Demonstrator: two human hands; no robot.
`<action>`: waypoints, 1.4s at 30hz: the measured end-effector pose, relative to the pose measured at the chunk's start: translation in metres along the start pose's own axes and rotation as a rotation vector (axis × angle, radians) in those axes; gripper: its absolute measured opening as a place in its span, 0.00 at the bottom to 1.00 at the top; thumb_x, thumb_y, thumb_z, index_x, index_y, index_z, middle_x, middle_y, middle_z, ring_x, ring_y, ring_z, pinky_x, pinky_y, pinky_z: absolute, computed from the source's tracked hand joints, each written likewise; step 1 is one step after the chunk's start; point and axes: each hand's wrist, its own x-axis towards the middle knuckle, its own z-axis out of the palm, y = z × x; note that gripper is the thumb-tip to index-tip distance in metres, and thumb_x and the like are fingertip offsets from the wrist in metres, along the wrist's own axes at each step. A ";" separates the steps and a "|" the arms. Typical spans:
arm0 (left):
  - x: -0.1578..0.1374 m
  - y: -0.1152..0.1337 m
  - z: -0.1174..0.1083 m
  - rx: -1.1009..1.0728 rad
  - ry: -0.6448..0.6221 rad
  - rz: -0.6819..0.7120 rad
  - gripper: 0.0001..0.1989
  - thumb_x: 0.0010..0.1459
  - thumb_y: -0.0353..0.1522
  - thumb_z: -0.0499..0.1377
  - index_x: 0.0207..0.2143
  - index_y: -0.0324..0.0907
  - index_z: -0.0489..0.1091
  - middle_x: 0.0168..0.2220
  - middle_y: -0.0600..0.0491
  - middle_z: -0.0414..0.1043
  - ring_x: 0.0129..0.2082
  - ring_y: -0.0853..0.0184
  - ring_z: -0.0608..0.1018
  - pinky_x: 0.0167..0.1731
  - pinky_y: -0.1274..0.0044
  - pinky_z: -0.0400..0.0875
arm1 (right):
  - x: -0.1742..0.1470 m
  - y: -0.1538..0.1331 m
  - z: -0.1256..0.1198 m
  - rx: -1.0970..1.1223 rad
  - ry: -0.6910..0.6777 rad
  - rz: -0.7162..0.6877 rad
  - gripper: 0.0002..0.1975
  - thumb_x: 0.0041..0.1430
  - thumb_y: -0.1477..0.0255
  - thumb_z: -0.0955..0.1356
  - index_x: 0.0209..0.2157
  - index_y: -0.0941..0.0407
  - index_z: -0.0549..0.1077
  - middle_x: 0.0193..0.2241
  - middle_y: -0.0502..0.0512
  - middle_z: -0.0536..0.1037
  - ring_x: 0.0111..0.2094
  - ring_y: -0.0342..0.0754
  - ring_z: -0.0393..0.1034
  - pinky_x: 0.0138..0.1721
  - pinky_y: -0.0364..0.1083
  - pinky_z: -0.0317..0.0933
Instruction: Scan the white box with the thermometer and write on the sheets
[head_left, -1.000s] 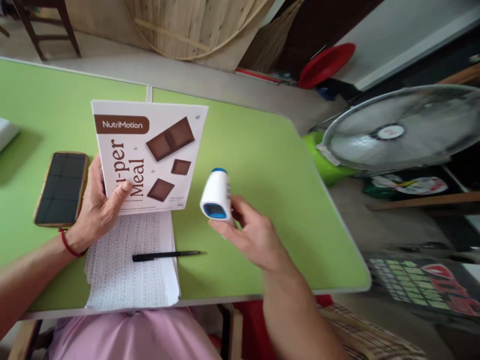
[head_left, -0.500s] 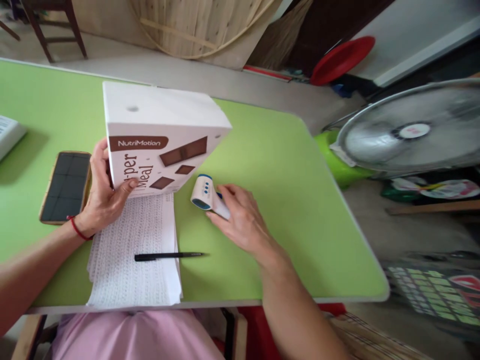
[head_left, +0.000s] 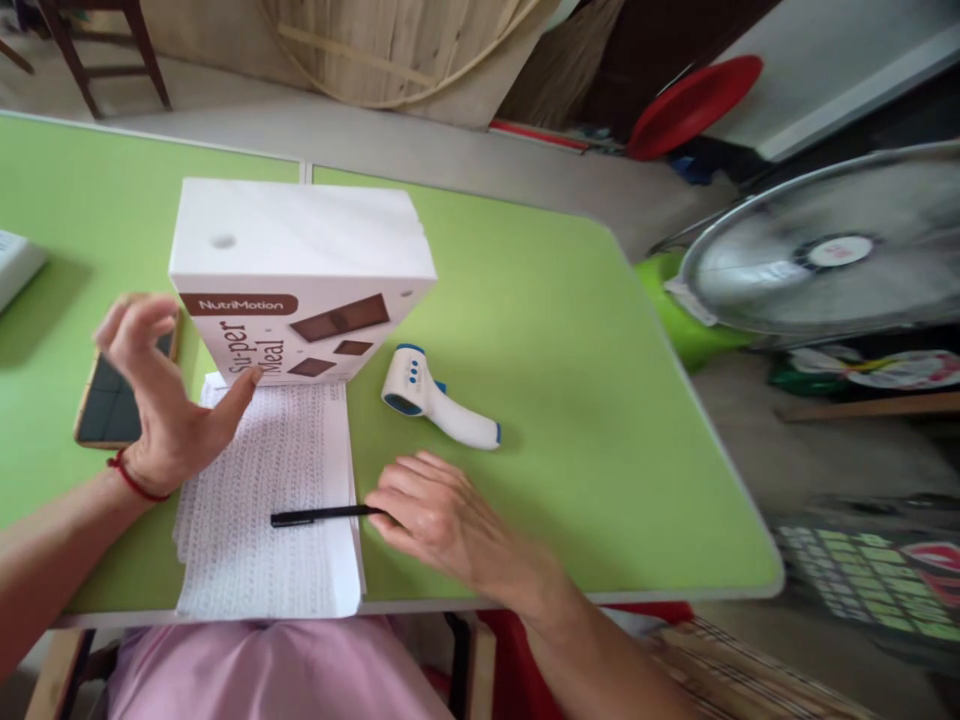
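Observation:
A white box point(head_left: 300, 230) with brown print reading "NutriMotion" stands upright on the green table, behind a stack of handwritten paper point(head_left: 262, 450). My left hand point(head_left: 169, 390) is open beside the box's left side, thumb and fingers spread, partly over a phone point(head_left: 109, 405) in a tan case. Across the paper lies a black pen point(head_left: 319, 515). My right hand point(head_left: 431, 510) has its fingers closed at the pen's right end, which they hide. Just beyond that hand, a white and blue infrared thermometer point(head_left: 439, 395) rests on its side.
A white object point(head_left: 19, 265) sits at the table's left edge. Beyond the right edge of the green table point(head_left: 585, 430) stands a fan point(head_left: 832, 250) with a green base. A wooden chair point(head_left: 105, 60) and a red basin point(head_left: 694, 105) are farther back.
My left hand has let go of the box, which now stands slightly left of before. My right hand has released the thermometer and moved down and left to the pen.

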 end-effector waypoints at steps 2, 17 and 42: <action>-0.002 0.006 0.003 0.057 -0.074 0.052 0.24 0.65 0.45 0.53 0.57 0.42 0.60 0.58 0.41 0.62 0.49 0.57 0.75 0.44 0.65 0.75 | -0.001 0.008 -0.002 0.037 0.058 -0.016 0.10 0.57 0.82 0.64 0.24 0.57 0.71 0.21 0.51 0.71 0.24 0.44 0.64 0.26 0.45 0.56; -0.016 0.048 0.022 0.523 -0.508 0.264 0.35 0.57 0.49 0.60 0.56 0.31 0.64 0.63 0.34 0.57 0.38 0.56 0.75 0.33 0.67 0.71 | 0.051 0.005 0.010 0.975 0.578 0.586 0.02 0.52 0.73 0.67 0.30 0.56 0.71 0.21 0.47 0.75 0.21 0.41 0.68 0.22 0.41 0.64; -0.015 0.052 0.024 0.503 -0.532 0.218 0.35 0.56 0.46 0.61 0.59 0.31 0.61 0.65 0.36 0.53 0.38 0.59 0.74 0.37 0.67 0.70 | 0.056 0.026 0.035 0.329 0.590 0.375 0.06 0.57 0.72 0.66 0.26 0.53 0.65 0.19 0.44 0.70 0.20 0.41 0.65 0.23 0.41 0.61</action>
